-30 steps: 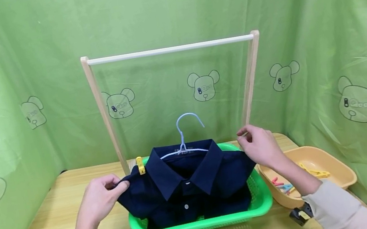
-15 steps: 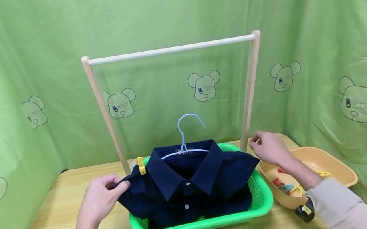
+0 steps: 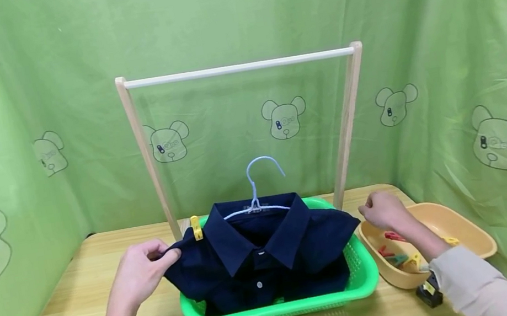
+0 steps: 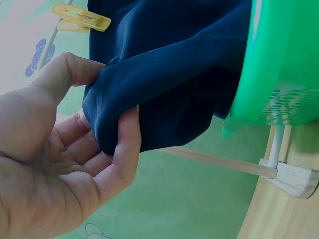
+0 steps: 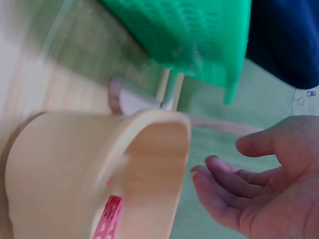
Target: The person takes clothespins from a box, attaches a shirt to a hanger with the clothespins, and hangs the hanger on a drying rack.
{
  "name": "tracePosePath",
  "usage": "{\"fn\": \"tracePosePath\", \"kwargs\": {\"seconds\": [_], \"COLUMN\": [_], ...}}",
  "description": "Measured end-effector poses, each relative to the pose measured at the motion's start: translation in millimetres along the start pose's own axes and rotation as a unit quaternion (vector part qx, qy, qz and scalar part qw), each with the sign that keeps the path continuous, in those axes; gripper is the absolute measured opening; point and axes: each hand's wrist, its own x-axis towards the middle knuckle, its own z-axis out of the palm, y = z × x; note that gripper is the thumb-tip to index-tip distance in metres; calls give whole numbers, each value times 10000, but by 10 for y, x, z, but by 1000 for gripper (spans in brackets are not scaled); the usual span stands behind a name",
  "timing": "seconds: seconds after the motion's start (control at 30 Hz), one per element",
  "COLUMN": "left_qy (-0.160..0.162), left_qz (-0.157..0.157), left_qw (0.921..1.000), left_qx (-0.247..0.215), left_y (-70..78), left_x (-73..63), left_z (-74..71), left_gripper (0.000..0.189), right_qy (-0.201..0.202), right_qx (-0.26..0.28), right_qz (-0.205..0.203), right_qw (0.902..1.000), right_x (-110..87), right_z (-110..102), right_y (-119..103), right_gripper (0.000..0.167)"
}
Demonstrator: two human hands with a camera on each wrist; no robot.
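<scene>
A dark navy collared shirt (image 3: 254,253) lies in a green basket (image 3: 279,310), with a light blue wire hanger (image 3: 253,186) inside its collar and the hook standing up. My left hand (image 3: 139,272) pinches the shirt's left-side sleeve between thumb and fingers; in the left wrist view the cloth (image 4: 149,79) folds over the fingers. A yellow clothespin (image 3: 196,228) is fixed on that shoulder. My right hand (image 3: 385,211), holding nothing, hovers over the near left rim of an orange basin (image 3: 472,233), its fingers loosely bent in the right wrist view.
Behind the basket stands a wooden rack with a white crossbar (image 3: 238,68). Several colored clothespins lie in the basin, among them a red one (image 3: 394,236). Green printed cloth (image 3: 226,117) walls in the wooden table (image 3: 71,300) at the back and sides.
My right hand has left the shirt's right-side sleeve and moved right and down to above the basin. The left hand keeps its hold on the other sleeve.
</scene>
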Motion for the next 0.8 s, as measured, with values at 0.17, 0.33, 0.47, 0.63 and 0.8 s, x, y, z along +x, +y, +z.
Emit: {"fn": "tracePosePath", "kwargs": {"seconds": [0.17,0.33,0.47,0.63,0.8], "left_qy": [6,11,19,23,19], "left_qz": [30,21,2,1,2], "left_qw": [10000,10000,10000,10000,10000], "left_qx": [-10,-17,-27,-42,-71], "left_y": [-9,-18,-20,-16,-14], "left_x": [1,5,6,3,2], "left_z": [-2,-1,0,0,1], "left_gripper": [20,20,20,20,20], "right_qy": [-703,-1164,-1473,-1949,-2173], "right_qx": [-320,-165,82,-158,-551], "right_qz": [266,653,993,1317,1322], "right_qw": [9967,9909,9841,9718,9655], "right_x": [-4,-26,-24,-16,-47], "right_z": [27,90,135,183,218], "right_y": [120,223,290,334,337], "right_gripper": [36,35,35,40,45]}}
